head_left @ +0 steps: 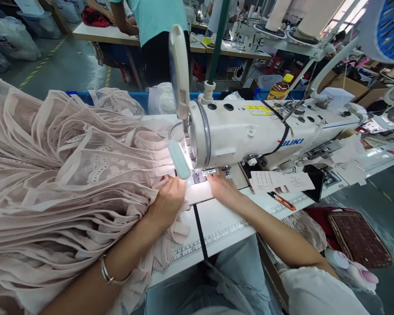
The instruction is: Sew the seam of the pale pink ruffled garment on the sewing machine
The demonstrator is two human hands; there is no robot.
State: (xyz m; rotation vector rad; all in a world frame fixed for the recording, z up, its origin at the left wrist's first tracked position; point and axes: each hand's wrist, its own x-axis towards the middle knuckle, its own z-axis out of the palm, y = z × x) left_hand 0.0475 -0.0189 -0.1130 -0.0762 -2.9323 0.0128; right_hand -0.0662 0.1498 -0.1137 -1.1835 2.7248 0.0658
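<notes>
A big heap of pale pink sheer fabric with lace panels fills the left of the white sewing table. My left hand lies on the fabric's edge, fingers pressed flat beside the needle area. My right hand rests on the table just right of the presser foot, fingers extended toward it. The white Juki sewing machine stands behind both hands, its lamp lighting the needle plate. A bracelet is on my left wrist.
Orange-handled snips and paper slips lie right of the machine. A dark phone sits nearby. A woven seat mat lies at lower right. Another person in a teal shirt stands at a far table.
</notes>
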